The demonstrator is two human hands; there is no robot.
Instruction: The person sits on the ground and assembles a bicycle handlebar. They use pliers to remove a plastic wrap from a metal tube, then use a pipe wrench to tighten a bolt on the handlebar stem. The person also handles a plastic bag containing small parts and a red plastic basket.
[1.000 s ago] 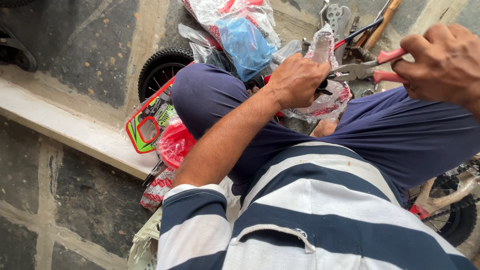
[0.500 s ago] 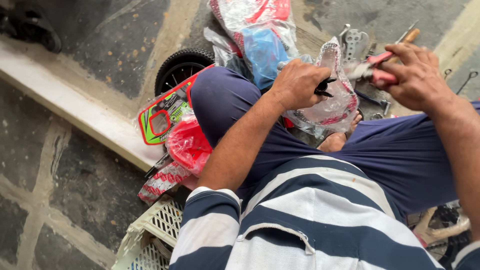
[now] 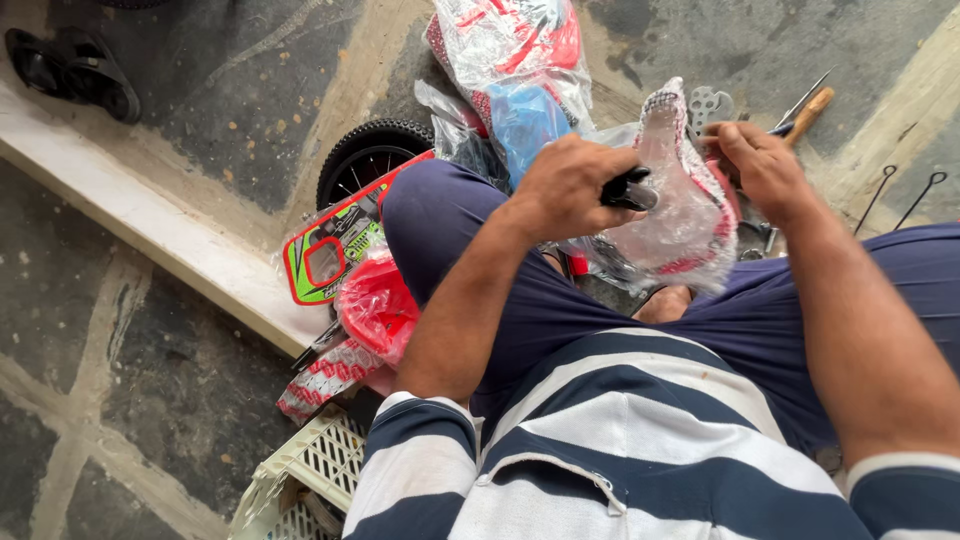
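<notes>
Seen from the head camera, the left hand (image 3: 565, 188) has its grip closed around a black handle (image 3: 630, 190) that pokes into a clear plastic bag (image 3: 680, 200) holding a red and white part. The bag sits above the person's knees, between both hands. The right hand (image 3: 760, 165) pinches the bag's upper edge, fingers curled shut on the plastic. Just beyond it a wooden-handled tool (image 3: 808, 110) lies on the stone floor (image 3: 200, 120). By the left knee sit a small black wheel (image 3: 370, 155), a green and red plate (image 3: 335, 250) and a white crate (image 3: 300, 475).
</notes>
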